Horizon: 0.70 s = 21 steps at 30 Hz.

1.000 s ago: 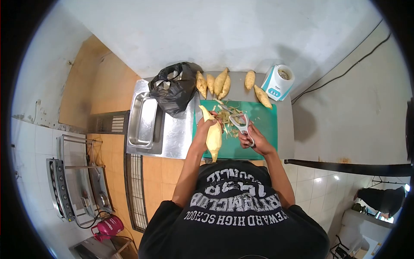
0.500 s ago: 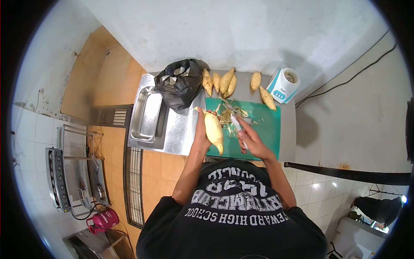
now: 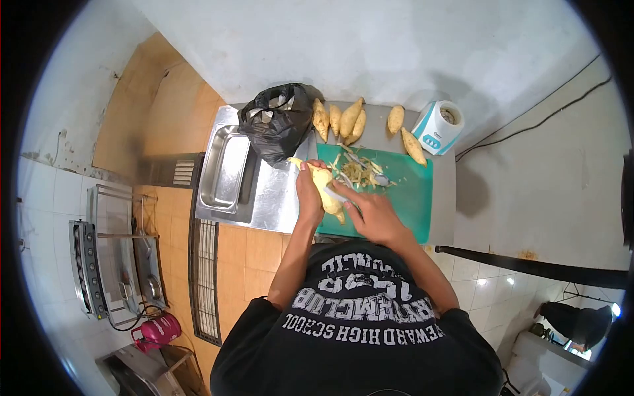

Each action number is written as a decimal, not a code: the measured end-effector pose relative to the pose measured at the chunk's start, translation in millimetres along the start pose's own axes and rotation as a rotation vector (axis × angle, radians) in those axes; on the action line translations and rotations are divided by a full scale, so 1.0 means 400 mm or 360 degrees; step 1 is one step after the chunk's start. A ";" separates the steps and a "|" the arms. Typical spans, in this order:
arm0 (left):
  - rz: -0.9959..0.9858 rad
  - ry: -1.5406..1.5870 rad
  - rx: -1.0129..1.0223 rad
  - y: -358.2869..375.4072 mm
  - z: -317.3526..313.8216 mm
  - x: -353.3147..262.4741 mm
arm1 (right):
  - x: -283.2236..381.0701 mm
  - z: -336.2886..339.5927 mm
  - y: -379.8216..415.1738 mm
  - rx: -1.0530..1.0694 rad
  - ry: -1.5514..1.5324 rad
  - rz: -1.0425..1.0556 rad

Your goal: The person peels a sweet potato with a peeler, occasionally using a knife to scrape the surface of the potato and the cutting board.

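Observation:
My left hand (image 3: 309, 195) is closed around a peeled, pale yellow sweet potato (image 3: 332, 203), which tilts with its pointed end toward me. In my right hand (image 3: 376, 216) is a peeler with a whitish handle (image 3: 338, 194), pressed close against the sweet potato's right side; its blade is hard to make out. Both hands are above the near left part of a green cutting board (image 3: 406, 211). Beyond them on the board lies a heap of peelings (image 3: 360, 173), with a greyish flat piece (image 3: 382, 179) at its right edge.
Several unpeeled sweet potatoes (image 3: 350, 119) lie along the back of the counter. A black plastic bag (image 3: 277, 125) stands at the left, next to a steel sink basin (image 3: 224, 171). A white and teal appliance (image 3: 436, 129) stands at the back right, near the wall.
My right hand has moved left with the peeler, from over the board onto the sweet potato. My left hand still holds the sweet potato, slightly higher in the view.

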<state>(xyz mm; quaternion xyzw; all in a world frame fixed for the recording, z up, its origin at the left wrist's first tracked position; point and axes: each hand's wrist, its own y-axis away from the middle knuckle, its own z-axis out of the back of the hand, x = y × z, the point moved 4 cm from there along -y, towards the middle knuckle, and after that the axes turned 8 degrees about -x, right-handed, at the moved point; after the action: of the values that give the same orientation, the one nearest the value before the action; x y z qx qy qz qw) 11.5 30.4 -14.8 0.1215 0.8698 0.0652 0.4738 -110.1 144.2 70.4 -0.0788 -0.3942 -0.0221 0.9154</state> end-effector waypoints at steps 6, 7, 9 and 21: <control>-0.0056 0.0170 -0.0090 -0.027 0.019 -0.066 | -0.044 -0.008 0.067 0.0041 -0.0087 0.0053; -0.0063 0.0118 -0.0001 -0.023 0.014 -0.064 | -0.027 0.017 0.049 0.0046 -0.0088 -0.0018; -0.0137 0.0038 0.0186 -0.017 0.009 -0.050 | -0.008 0.040 0.013 0.0046 -0.0095 -0.0096; -0.0048 0.0575 -0.0079 -0.062 0.050 -0.075 | -0.042 -0.051 0.091 0.0124 0.0039 0.0052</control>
<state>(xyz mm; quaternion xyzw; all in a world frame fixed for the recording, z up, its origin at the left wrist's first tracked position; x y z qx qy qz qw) 40.1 -1.6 -7.1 0.0830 0.9406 0.1003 0.3136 -103.2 176.6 40.0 -0.0492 -0.3823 0.0071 0.9227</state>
